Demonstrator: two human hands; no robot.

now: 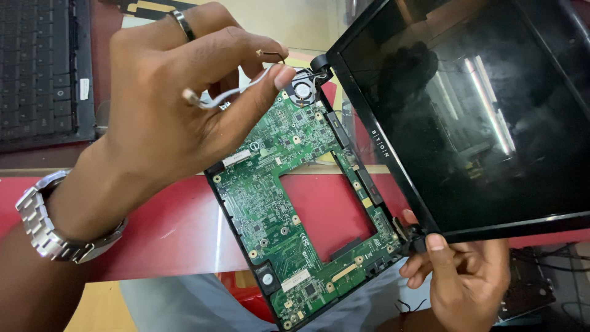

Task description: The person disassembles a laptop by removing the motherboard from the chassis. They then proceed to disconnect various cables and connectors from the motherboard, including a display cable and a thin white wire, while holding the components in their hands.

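The left hand (166, 98) is pinching a thin white cable (236, 92), fingers clamped on it, just above the upper end of the green circuit board (289, 203). The board's long axis is running diagonally from the small fan (302, 90) down toward the person. The right hand (464, 276), fingers closed, is gripping the lower hinge corner of the black screen panel (479, 110) over the red tabletop (178, 227).

Your one head camera looks steeply down, close over your left hand (178, 92), right hand (461, 280) and the board (289, 203) between them.
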